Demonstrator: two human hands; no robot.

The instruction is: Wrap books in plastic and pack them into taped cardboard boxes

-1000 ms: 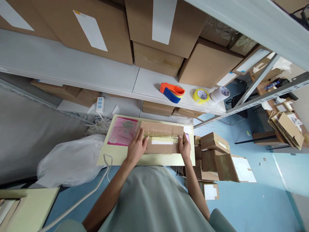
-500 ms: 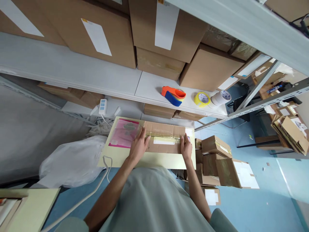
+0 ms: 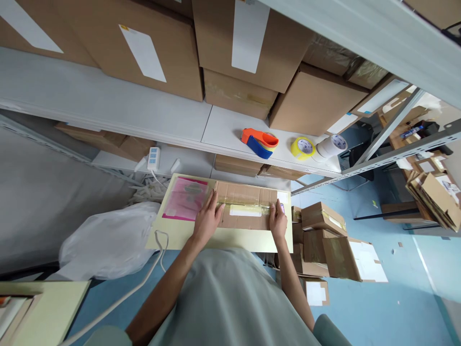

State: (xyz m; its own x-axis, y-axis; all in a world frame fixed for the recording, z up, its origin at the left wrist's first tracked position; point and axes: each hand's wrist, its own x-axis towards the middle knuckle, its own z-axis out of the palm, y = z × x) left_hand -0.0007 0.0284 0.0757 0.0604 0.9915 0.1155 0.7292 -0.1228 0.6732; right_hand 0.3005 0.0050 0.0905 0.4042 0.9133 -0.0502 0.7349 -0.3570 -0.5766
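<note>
A flat brown cardboard box [image 3: 245, 198] with a taped seam and a white label lies on a pale yellow table [image 3: 180, 230]. My left hand [image 3: 206, 219] lies flat on the box's left end, fingers stretched out over the tape. My right hand [image 3: 278, 220] rests on the box's right end, fingers extended along its edge. A pink sheet [image 3: 185, 198] lies on the table left of the box.
An orange and blue tape dispenser [image 3: 260, 140], a yellow tape roll [image 3: 303, 147] and a white roll [image 3: 330, 144] sit on the grey shelf [image 3: 108, 110] behind. Large cartons fill that shelf. Small boxes [image 3: 320, 235] pile up on the blue floor at right. A white plastic bag [image 3: 104, 240] lies left.
Both hands stay pressed on the box; the view has shifted slightly, and the hands have barely moved.
</note>
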